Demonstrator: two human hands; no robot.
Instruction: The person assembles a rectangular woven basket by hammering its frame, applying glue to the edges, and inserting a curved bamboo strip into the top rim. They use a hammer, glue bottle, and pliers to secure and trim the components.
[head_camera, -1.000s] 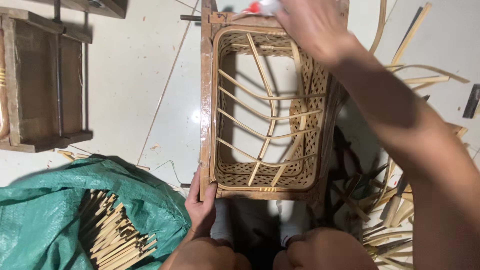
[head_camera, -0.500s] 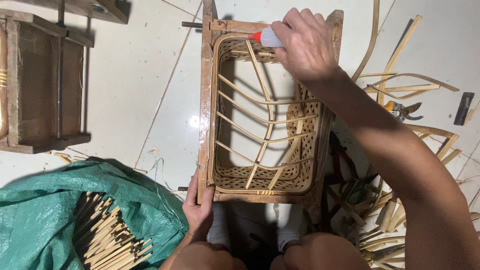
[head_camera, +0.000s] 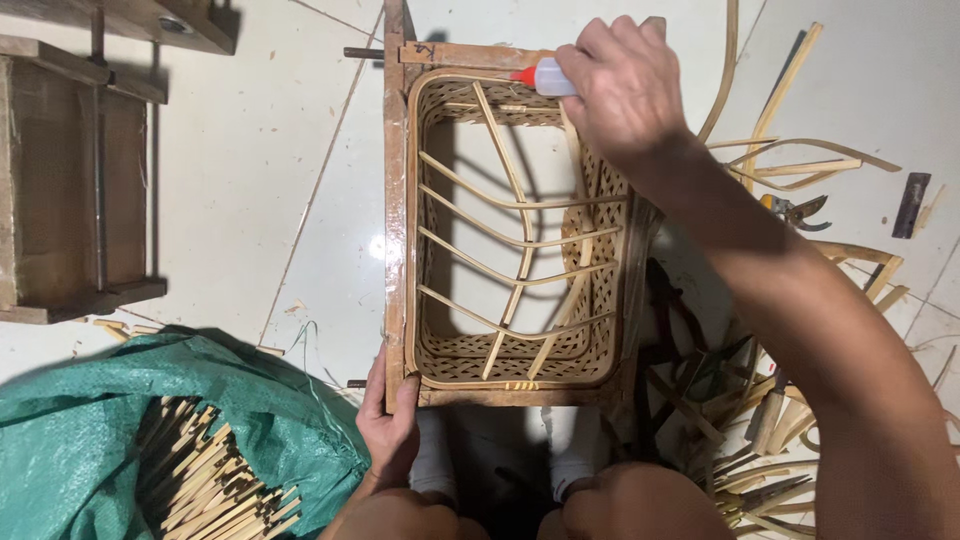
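The right hand (head_camera: 625, 85) is pinching a small glue bottle (head_camera: 550, 78) whose red tip is pointing left along the far rim of the woven basket (head_camera: 600, 200), while the left hand (head_camera: 392, 425) is gripping the wooden frame (head_camera: 396, 200) at its near corner.

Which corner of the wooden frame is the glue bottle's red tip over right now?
The far corner on the right hand's side. The small bottle held there points its red tip along the frame's far rail; the left hand grips the near corner on the other side.

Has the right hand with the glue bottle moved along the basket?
Yes. The right hand came nearer along the wooden frame, bringing the glue bottle to the basket rim.
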